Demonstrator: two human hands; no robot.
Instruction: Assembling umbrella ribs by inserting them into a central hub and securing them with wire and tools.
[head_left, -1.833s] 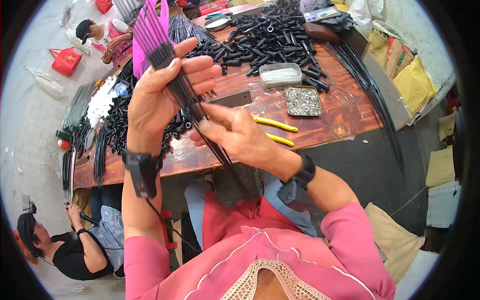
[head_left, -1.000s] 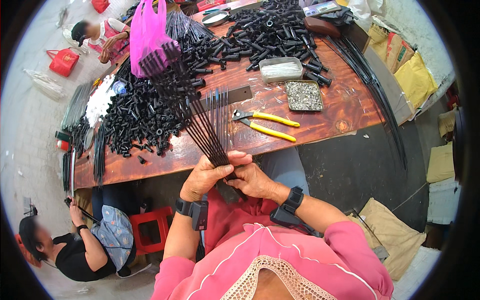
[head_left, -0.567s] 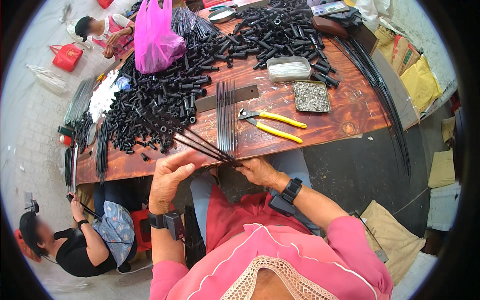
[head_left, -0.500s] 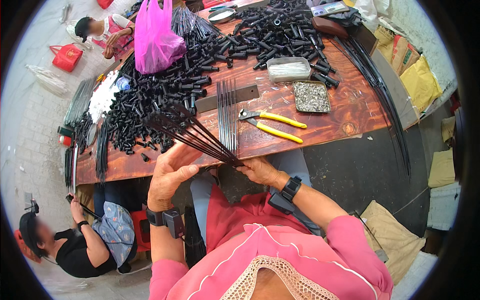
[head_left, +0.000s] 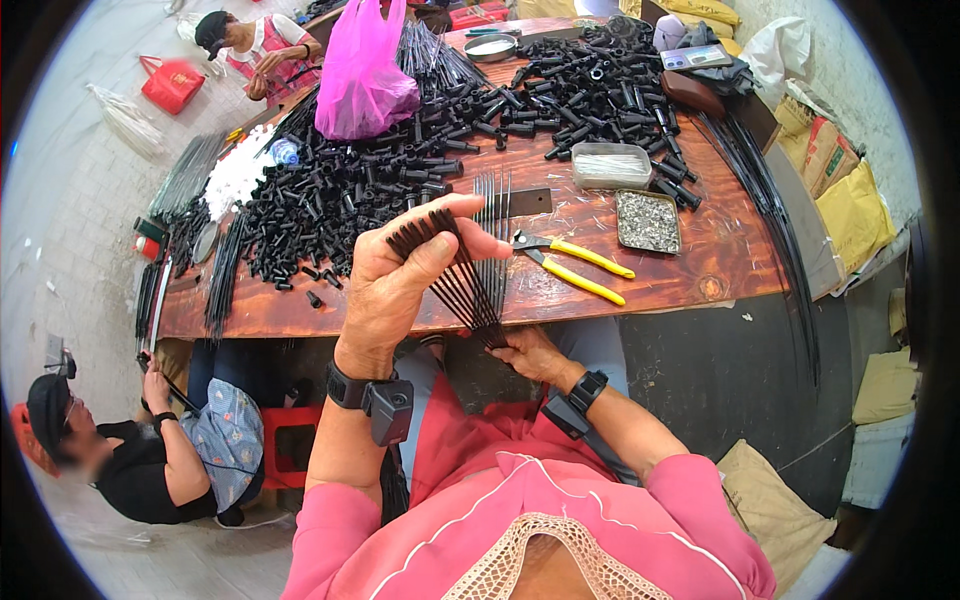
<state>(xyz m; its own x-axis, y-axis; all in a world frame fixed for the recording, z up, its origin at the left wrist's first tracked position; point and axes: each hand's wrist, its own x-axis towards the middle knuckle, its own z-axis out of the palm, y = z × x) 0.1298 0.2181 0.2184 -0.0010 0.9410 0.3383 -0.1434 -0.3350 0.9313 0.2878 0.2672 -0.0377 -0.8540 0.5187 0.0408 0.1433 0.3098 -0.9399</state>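
A bundle of thin black rods (head_left: 462, 292) slants in front of me over the table's near edge, its upper ends spread like a fan. My right hand (head_left: 530, 354) is closed around the gathered lower end. At the upper end my left hand (head_left: 392, 275) has its thumb across the rods and its fingers behind them, two fingertips jutting out to the right. Behind the hands, several thin grey rods (head_left: 491, 215) lie across a dark metal bar (head_left: 530, 202). Pliers with yellow handles (head_left: 585, 268) lie to the right of these.
Black tubular parts (head_left: 350, 205) are heaped across the wooden table (head_left: 690, 270), beside a pink plastic bag (head_left: 365, 90). A clear box (head_left: 610, 165) and a metal tin (head_left: 648, 222) stand at right. Long black rods (head_left: 765, 215) overhang the right edge. Two people (head_left: 165, 450) sit leftward.
My left hand has moved up and right, and its thumb now lies over the rods' upper ends. The bundle stands steeper. The whole view has shifted slightly.
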